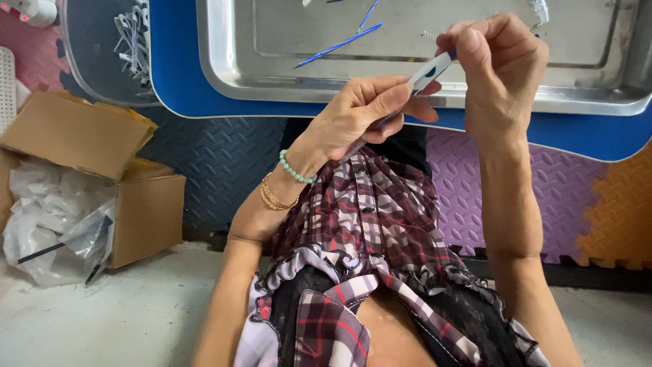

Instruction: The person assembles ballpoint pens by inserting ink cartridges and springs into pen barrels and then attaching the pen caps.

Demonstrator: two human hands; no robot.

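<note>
Held between both hands at the near rim of the steel tray (421,102): 1 slim white pen-like barrel with a blue mark (429,72). Left hand (363,115) closed narrow around the lower end, thumb laid along the shaft. Right hand (499,71) pinching the upper end from above, fingertips curled tight. Barrel tilted, upper end toward the right hand, hovering just over the tray lip, apart from the metal.

Inside the tray: 2 thin blue refill-like rods (339,45), well apart from the hands; 1 small spring (429,35) just beyond the right thumb. Cardboard box (146,207) with clear plastic bags (54,224) on the floor to the left.

Judgement on handling: best done with both grips kept close to the joint, ends in line, light twisting force only, work kept above the tray to catch small parts.
</note>
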